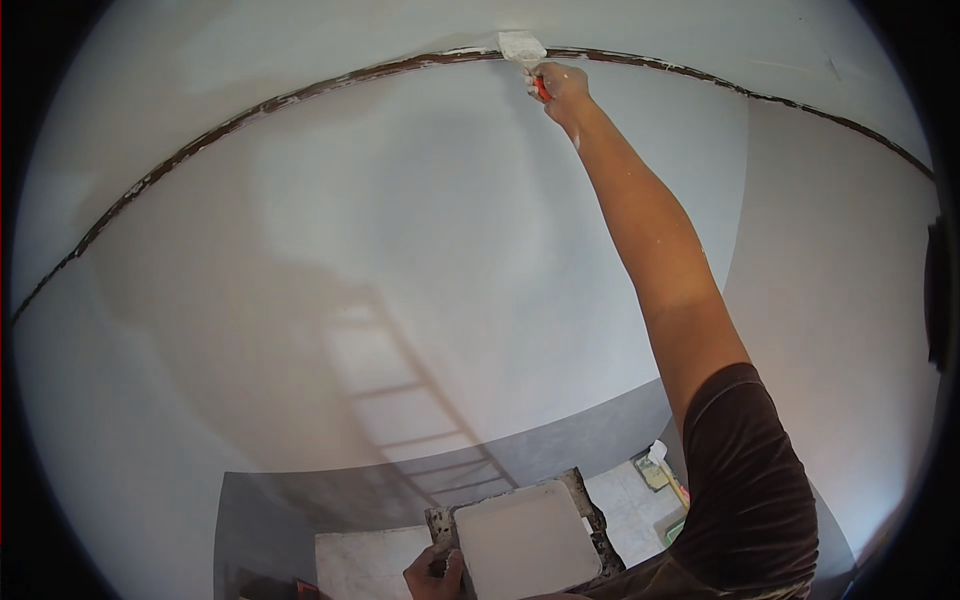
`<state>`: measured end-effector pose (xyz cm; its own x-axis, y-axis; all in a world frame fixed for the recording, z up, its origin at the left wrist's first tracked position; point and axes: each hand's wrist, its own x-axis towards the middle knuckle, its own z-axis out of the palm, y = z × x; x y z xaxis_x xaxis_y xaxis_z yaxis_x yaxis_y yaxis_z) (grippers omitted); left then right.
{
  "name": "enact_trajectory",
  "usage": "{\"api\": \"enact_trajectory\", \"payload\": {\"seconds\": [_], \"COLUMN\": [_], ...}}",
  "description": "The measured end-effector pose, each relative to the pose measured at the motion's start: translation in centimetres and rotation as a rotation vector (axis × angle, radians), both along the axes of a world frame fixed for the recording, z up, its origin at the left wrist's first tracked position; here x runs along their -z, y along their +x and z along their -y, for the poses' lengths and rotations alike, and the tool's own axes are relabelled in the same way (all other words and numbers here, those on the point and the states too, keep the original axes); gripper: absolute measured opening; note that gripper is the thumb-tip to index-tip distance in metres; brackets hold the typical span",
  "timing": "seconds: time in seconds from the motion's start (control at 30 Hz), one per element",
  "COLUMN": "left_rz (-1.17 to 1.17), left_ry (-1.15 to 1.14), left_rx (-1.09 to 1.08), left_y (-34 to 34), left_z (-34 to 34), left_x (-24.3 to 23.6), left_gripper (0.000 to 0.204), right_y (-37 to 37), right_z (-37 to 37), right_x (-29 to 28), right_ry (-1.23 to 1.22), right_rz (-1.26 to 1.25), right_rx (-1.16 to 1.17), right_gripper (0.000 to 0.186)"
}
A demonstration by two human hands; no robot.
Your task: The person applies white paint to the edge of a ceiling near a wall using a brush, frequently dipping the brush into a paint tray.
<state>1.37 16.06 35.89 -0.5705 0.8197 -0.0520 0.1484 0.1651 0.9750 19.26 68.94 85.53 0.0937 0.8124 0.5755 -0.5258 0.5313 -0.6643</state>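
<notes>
My right hand [560, 90] is raised high, closed on the red handle of a wide scraper [522, 45]. The scraper's white-coated blade lies at a dark, rough seam [365, 72] that runs across between the wall [450, 230] and the pale surface above it. Low in the view, my left hand [432, 570] is closed at the left edge of a square tray [520, 537] with pale, smooth contents and a crusted, stained rim; exactly what its fingers grip there is partly hidden.
A grey band [270, 515] runs along the lower wall, crossed by a ladder-shaped shadow. Below are a pale floor [370, 560] and, at the lower right, some long-handled tools with a white head [657, 452]. A dark object [935, 295] stands at the far right edge.
</notes>
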Motion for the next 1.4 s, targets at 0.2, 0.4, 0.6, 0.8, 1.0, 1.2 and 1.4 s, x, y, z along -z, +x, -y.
{"api": "enact_trajectory", "payload": {"seconds": [0.2, 0.4, 0.6, 0.8, 1.0, 1.2, 1.4], "left_rz": [0.0, -0.055, 0.03, 0.005, 0.051, -0.13, -0.04], "left_ry": [0.092, 0.052, 0.092, 0.057, -0.08, -0.002, 0.041], "left_rx": [0.003, 0.021, 0.039, 0.059, -0.026, 0.047, 0.017], "left_y": [-0.4, 0.0, 0.7, 0.6, 1.2, 0.8, 0.8], "left_z": [-0.1, 0.1, 0.1, 0.3, 0.6, 0.4, 0.2], "left_x": [2.4, 0.0, -0.7, -0.9, -2.9, -1.8, -1.2], "left_gripper": [0.027, 0.027, 0.025, 0.025, 0.03, 0.033, 0.029], "right_y": [0.1, 2.8, 1.9, 0.3, -1.8, -1.5, -3.2], "right_z": [3.9, 8.4, 4.5, 1.4, 6.5, 9.5, 8.3], "right_x": [-0.7, 4.0, 4.4, -0.5, 1.5, 4.7, 0.4], "right_ry": [0.087, 0.276, 0.118, 0.101, 0.268, 0.24, 0.066], "right_rz": [-0.076, -0.092, -0.013, -0.053, -0.062, -0.061, -0.18], "right_rx": [-0.018, -0.026, 0.008, 0.094, 0.124, 0.08, -0.011], "right_gripper": [0.011, 0.017, 0.015, 0.01, 0.013, 0.018, 0.011]}}
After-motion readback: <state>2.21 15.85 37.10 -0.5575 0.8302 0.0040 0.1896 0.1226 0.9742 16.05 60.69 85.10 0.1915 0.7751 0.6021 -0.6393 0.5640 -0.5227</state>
